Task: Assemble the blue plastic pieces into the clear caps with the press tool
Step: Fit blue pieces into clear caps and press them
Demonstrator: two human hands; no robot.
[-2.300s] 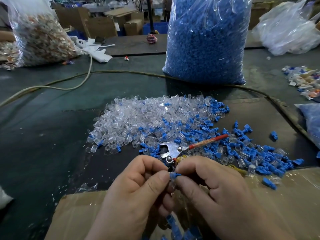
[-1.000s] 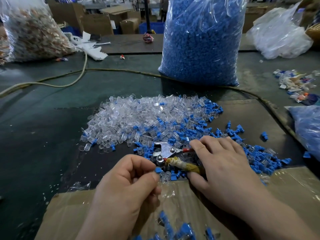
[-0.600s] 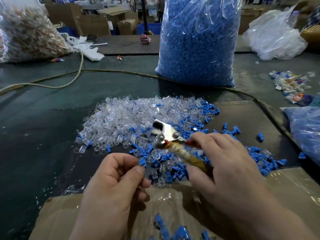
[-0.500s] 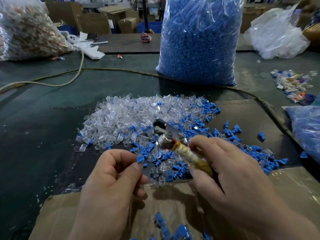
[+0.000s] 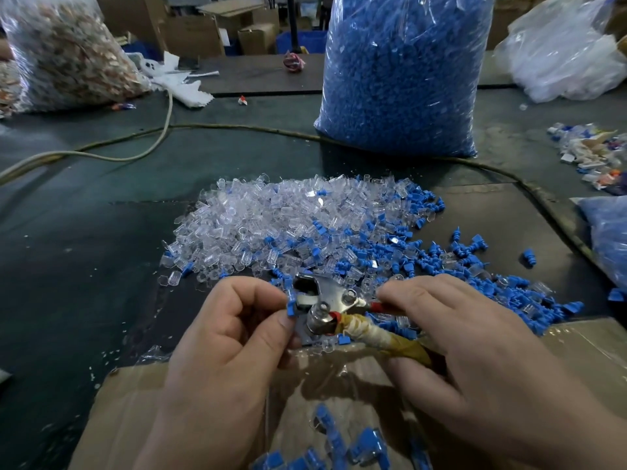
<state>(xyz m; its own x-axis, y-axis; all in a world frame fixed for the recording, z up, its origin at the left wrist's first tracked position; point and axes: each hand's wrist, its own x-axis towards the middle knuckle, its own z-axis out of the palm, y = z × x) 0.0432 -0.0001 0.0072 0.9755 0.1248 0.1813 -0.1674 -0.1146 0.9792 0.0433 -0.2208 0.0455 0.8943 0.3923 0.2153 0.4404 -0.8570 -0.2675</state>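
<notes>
Head-worn camera looks forward and down, seemingly close, over the table [image 5: 84, 252].

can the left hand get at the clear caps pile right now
Probably yes: the clear caps lie just beyond the left hand with nothing between. It pinches a blue piece at the press tool, though, so it likely must free that first.

Pale cord [image 5: 23, 164] on dark table [image 5: 84, 266], cardboard boxes [image 5: 193, 35] behind, white bag [image 5: 559, 52]

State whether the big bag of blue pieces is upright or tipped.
Upright: the bag stands on its base, its top beyond the frame.
</notes>
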